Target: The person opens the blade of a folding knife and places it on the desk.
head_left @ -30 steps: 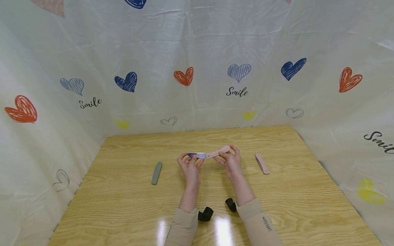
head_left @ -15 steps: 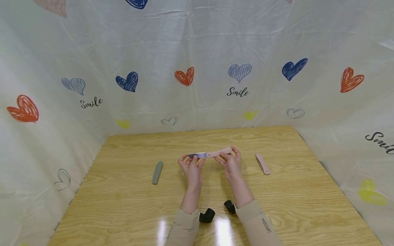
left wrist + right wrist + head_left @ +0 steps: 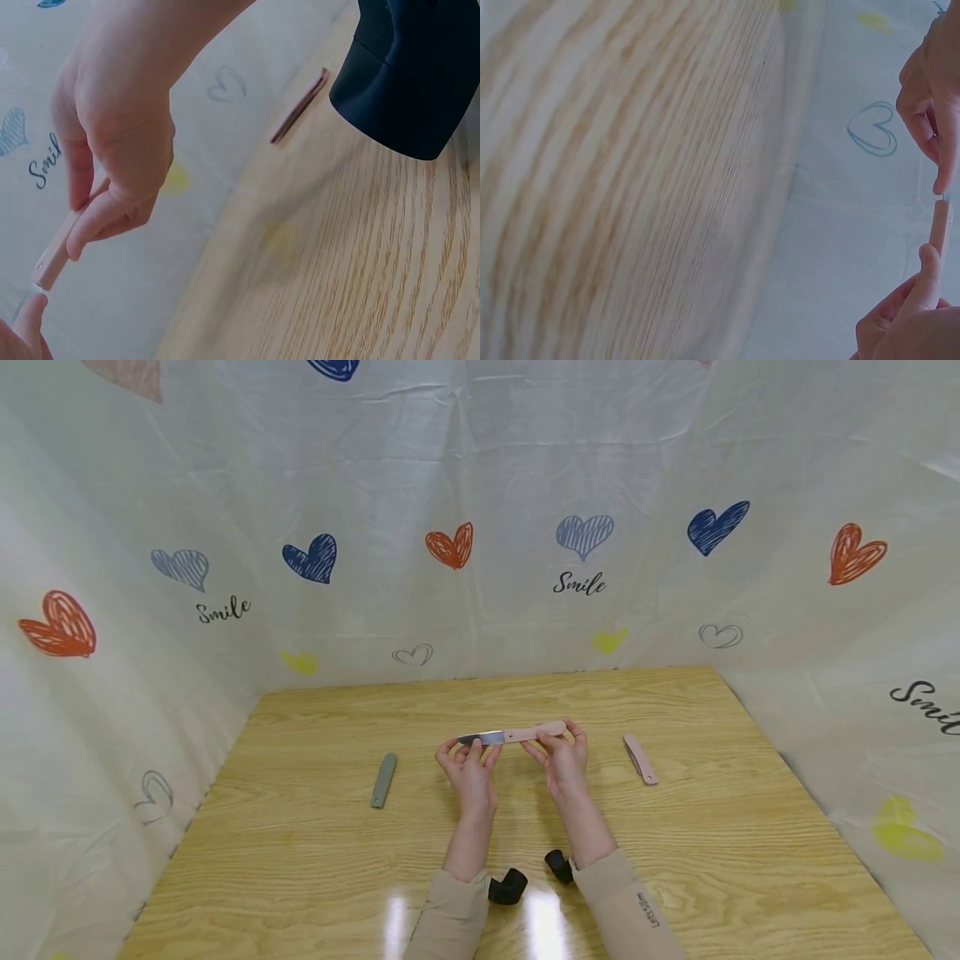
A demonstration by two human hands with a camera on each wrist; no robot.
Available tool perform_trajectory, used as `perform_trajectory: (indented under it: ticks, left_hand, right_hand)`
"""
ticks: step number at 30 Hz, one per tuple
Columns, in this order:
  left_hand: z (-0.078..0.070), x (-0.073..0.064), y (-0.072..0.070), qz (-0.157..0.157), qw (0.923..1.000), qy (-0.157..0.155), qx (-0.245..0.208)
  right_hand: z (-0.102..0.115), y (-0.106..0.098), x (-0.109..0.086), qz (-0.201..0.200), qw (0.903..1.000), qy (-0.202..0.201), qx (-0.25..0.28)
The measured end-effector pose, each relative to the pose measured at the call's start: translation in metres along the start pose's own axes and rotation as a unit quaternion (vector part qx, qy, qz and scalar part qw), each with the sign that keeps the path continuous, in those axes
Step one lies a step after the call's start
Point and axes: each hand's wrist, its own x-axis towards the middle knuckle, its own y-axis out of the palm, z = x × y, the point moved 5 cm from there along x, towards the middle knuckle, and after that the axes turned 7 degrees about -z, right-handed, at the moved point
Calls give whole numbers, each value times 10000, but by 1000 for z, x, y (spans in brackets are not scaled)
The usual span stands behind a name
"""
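A folding knife with a pink handle (image 3: 522,735) and a shiny blade (image 3: 491,737) is held above the table, unfolded and nearly level. My left hand (image 3: 474,781) pinches the blade between thumb and fingers. At the far end of the handle, my right hand (image 3: 566,764) grips with thumb and fingers. The left wrist view shows the right hand (image 3: 124,127) on the handle and part of the left hand (image 3: 26,330) at the blade. In the right wrist view, the left hand (image 3: 934,97) is at the blade, with the right hand (image 3: 907,322) on the handle.
A folded green knife (image 3: 383,781) lies on the wooden table (image 3: 300,852) to the left. Another folded pink knife (image 3: 639,760) lies to the right. Black wrist-worn devices (image 3: 508,887) sit at both cuffs. A heart-printed cloth (image 3: 510,602) hangs behind and along the sides.
The knife in both hands has tilted slightly, its handle end dropping a little and coming nearer to straight with the blade. Both grips stay the same.
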Motion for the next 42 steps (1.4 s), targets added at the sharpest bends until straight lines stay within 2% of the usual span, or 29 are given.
perform_trajectory:
  ticks: [6, 9, 15, 18, 23, 26, 31, 36, 39, 42]
  left_hand:
    - [-1, 1, 0, 52, 9999, 84, 28]
    - [-1, 2, -1, -120, 9998, 126, 45]
    - [-2, 6, -4, -478, 9983, 179, 269]
    - [-2, 8, -6, -480, 9980, 103, 402]
    - [-4, 13, -9, -314, 9978, -36, 584]
    - [-5, 17, -9, -268, 9976, -125, 623]
    - [-6, 22, -10, -269, 9969, -313, 669]
    - [-5, 28, -11, -189, 9946, -488, 899]
    - [-5, 32, -14, 0, 9905, -617, 1226]
    - [-7, 36, -18, 310, 9815, -729, 1746]
  right_hand:
    - [1, 0, 2, -31, 10000, 50, 64]
    - [2, 1, 2, -3, 10000, 31, -4]
    - [4, 5, 1, 168, 9986, -173, -471]
    - [6, 4, 2, 149, 9964, -333, -768]
    - [13, 1, 6, 146, 9914, -468, -1209]
    - [17, -1, 10, 225, 9857, -546, -1576]
    - [26, -4, 14, 347, 9658, -900, -2405]
    - [33, -6, 17, 547, 9325, -1348, -3305]
    - [35, -7, 21, 843, 9134, -1328, -3753]
    - [35, -11, 26, 1172, 9009, -1085, -4036]
